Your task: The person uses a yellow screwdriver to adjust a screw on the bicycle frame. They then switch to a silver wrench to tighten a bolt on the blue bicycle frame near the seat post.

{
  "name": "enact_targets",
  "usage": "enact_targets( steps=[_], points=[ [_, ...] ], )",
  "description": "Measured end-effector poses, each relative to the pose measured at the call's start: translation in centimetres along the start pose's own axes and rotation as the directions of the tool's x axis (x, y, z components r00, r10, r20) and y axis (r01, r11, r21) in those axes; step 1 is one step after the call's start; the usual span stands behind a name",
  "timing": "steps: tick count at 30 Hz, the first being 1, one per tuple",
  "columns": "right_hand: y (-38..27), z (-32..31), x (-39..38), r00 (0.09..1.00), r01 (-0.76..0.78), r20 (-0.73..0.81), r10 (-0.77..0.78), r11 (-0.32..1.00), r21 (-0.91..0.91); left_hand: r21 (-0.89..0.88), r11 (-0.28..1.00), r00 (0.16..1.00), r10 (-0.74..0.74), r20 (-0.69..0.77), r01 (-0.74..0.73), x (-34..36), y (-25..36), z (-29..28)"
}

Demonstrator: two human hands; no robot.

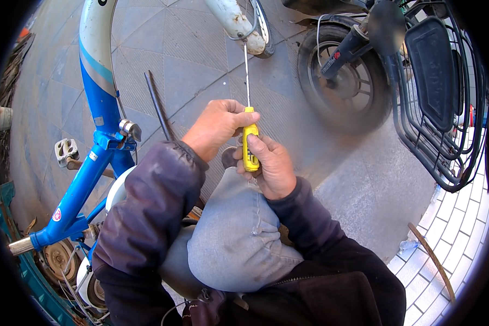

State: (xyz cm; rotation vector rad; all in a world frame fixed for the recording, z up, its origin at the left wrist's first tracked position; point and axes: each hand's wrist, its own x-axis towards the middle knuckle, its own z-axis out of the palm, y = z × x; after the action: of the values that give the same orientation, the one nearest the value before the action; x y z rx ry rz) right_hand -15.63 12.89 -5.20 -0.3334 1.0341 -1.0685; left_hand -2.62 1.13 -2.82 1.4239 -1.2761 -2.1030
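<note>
In front of my raised knee I hold a screwdriver (250, 129) with a yellow handle and a long, thin metal shaft that points away from me. My right hand (275, 167) is closed round the handle, its thumb pressed along the side. The fingers of my left hand (216, 125) pinch the handle's far end, where the shaft begins. Beyond, the shaft's tip lines up with the rusty lower end of a white mudguard (234, 20) over a small wheel (264, 32). I cannot tell whether the tip touches it.
A blue and white bicycle frame (107, 108) with a pedal (66, 152) stands at my left. A dark bar (157, 103) lies on the paving (141, 65). At the right are another vehicle's tyre (309, 81) and black wire basket (413, 146); a stick (432, 255) lies on white tiles.
</note>
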Motion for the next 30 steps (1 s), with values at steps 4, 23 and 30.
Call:
enact_targets(
  steps=[4,23,30],
  points=[
    [-0.01,0.07,-0.25,0.998,0.026,0.051,-0.032,0.992,0.12,-0.04,0.999,0.999,-0.01,0.035,0.011,0.03,0.11,-0.17],
    [0.15,0.04,-0.45,0.998,0.051,0.021,-0.051,0.999,0.019,-0.068,0.998,0.998,-0.015,0.055,0.018,0.19,0.14,-0.85],
    [0.33,-0.38,-0.22,0.984,-0.001,0.17,-0.048,0.962,0.274,0.003,0.999,0.997,0.051,-0.064,-0.05,-0.38,0.65,-0.04]
  ],
)
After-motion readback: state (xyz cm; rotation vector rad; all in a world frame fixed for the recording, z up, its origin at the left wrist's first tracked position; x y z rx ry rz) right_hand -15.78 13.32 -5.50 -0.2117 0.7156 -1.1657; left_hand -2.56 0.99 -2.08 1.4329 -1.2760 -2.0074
